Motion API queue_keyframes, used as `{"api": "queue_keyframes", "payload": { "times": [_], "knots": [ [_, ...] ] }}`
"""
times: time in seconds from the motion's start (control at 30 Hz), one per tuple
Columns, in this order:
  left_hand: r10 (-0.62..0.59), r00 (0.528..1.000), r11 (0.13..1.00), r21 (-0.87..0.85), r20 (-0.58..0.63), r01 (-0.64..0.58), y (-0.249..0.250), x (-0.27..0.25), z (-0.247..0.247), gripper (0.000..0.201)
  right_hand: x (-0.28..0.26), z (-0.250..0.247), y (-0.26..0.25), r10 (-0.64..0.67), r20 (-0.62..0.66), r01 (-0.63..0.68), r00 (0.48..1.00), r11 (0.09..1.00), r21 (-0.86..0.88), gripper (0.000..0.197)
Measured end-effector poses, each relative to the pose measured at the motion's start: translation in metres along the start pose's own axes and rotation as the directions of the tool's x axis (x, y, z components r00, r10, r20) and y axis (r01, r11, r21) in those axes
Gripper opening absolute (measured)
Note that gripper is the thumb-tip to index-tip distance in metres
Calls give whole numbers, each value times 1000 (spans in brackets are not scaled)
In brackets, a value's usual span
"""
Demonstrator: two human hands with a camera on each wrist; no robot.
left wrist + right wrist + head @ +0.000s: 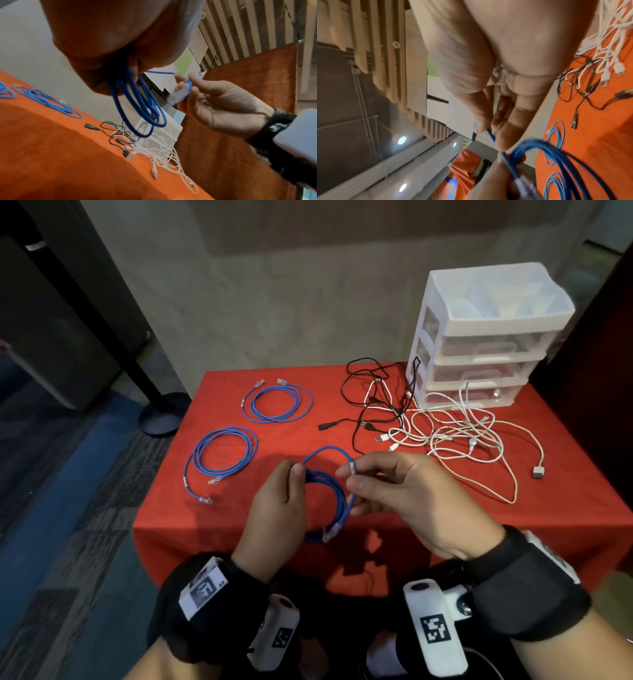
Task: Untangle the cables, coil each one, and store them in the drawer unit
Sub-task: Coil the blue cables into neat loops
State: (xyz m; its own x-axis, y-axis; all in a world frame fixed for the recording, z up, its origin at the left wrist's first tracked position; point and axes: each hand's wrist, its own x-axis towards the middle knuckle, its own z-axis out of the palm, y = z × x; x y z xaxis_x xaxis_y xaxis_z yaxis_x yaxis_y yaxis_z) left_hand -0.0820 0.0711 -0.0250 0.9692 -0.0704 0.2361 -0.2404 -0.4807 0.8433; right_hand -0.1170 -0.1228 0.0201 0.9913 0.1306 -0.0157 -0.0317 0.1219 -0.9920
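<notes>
Three blue cables (329, 494), two coiled flat

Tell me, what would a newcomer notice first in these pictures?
First, the blue cable held over the red table's near edge: the left hand grips its coil and the right hand pinches its plug end. Then the tangle of black and white cables before the drawer unit, far right.

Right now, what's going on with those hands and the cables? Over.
Left hand grips blue cable coil; right hand pinches its free end. Two blue coils done on cloth. Black-white tangle untouched before drawer unit, drawers shut.
</notes>
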Motion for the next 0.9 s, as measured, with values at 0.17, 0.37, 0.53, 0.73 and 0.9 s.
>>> {"api": "queue_keyframes", "payload": {
  "times": [0.17, 0.37, 0.53, 0.73, 0.9],
  "knots": [
    [-274, 953, 874, -378, 132, 304, 19, -3, 9, 34, 6, 8, 14, -209, -66, 153, 976, 865, -477, 17],
    [-339, 873, 624, -610, 352, 488, 35, -4, 2, 32, 2, 11, 25, -198, -48, 178, 979, 945, -275, 41],
    [-328, 855, 520, -679, 402, 519, 37, 0, -4, 34, -5, 11, 26, -20, 85, 35, 996, 984, -176, 20],
    [-356, 814, 302, -768, 459, 565, 22, 16, -39, 34, 4, -22, 25, -121, 159, 189, 980, 823, -535, 13],
    [-362, 859, 465, -728, 363, 504, 15, 14, -36, 34, 7, -36, 29, -96, 121, 153, 988, 723, -674, 8]
  ]
}}
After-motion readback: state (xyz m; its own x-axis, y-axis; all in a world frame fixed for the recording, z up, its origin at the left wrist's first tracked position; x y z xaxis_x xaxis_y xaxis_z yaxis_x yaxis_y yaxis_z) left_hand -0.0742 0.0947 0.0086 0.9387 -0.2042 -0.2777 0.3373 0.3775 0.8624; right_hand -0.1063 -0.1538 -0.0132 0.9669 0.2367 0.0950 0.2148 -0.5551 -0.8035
